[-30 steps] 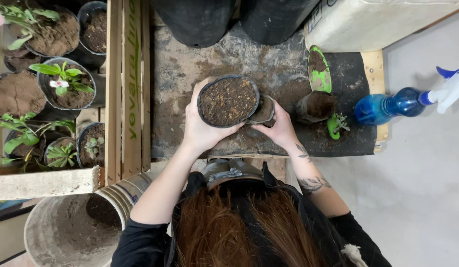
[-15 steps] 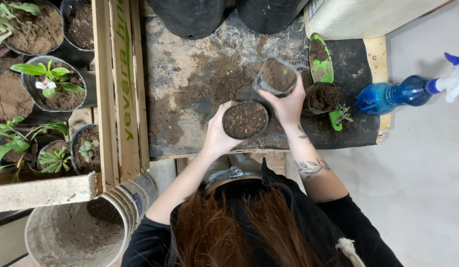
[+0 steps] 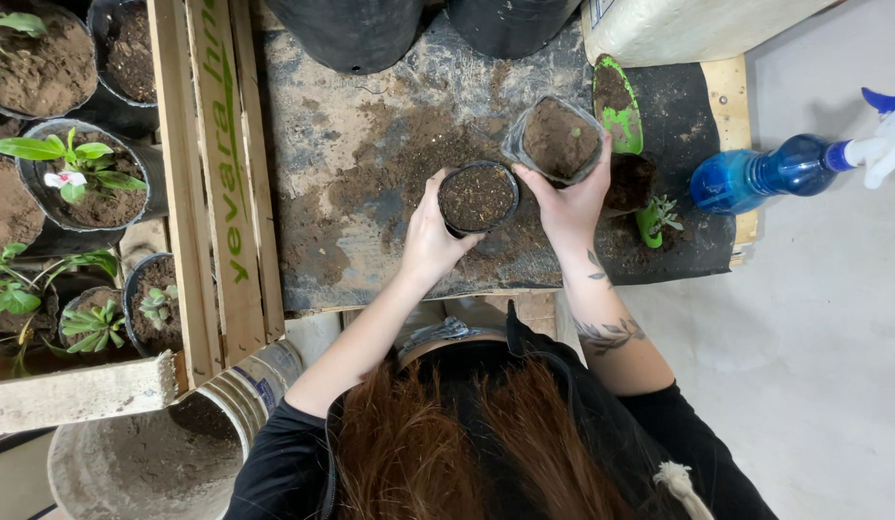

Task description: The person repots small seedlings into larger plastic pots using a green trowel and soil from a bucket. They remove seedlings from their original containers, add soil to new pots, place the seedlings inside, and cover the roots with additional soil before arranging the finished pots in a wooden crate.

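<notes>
My left hand [image 3: 430, 234] grips a small black pot [image 3: 477, 197] full of dark soil, just above the soil-strewn board [image 3: 351, 154]. My right hand [image 3: 569, 200] holds a second soft pot [image 3: 559, 140] of soil a little farther back and to the right, tilted slightly. The two pots sit close together, nearly touching. A green trowel [image 3: 616, 111] with soil on its blade lies right behind my right hand, and a small uprooted seedling [image 3: 659, 212] with a soil clump rests beside it.
A blue spray bottle [image 3: 756, 171] lies at the right edge. A wooden crate [image 3: 211, 183] on the left holds several potted plants [image 3: 77, 169]. Large black pots [image 3: 351, 29] stand at the back. A grey bucket [image 3: 149, 453] with soil sits lower left.
The stacked pots have been pulled apart: my right hand lifted one back and to the right, my left hand kept the other. The view also shifted closer.
</notes>
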